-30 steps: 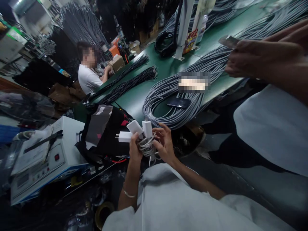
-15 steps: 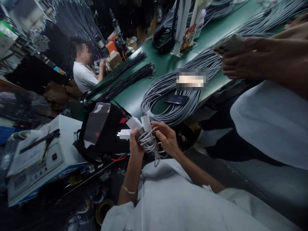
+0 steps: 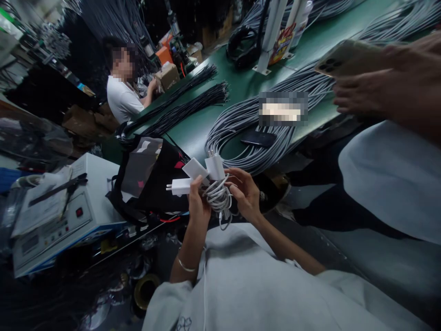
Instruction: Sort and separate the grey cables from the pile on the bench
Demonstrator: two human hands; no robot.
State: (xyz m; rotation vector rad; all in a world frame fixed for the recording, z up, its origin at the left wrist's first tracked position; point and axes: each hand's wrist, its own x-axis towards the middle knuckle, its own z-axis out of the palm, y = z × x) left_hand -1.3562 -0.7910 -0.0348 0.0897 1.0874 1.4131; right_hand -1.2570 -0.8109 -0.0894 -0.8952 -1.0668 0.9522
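My left hand (image 3: 197, 208) is closed round a bundle of white chargers (image 3: 198, 174) and their coiled white cables (image 3: 217, 198), held over my lap. Three plug heads stick out of the top and left of the bundle. My right hand (image 3: 246, 193) grips the cable coil from the right side, fingers curled on the loops. A loose cable end hangs below the coil. I wear a thin bracelet on my left wrist.
A green workbench (image 3: 241, 87) carries big coils of grey cable (image 3: 248, 124), black wire bundles (image 3: 186, 108) and a dark phone (image 3: 258, 139). A black bag (image 3: 151, 179) and a white machine (image 3: 69, 216) sit at left. A co-worker's hand (image 3: 375, 87) holds a phone (image 3: 344, 57) at right; another person (image 3: 124, 99) sits beyond.
The charger bundle has stayed in both my hands and shifted slightly up and right as my right fingers moved on the coil. The co-worker's phone has risen into fuller view.
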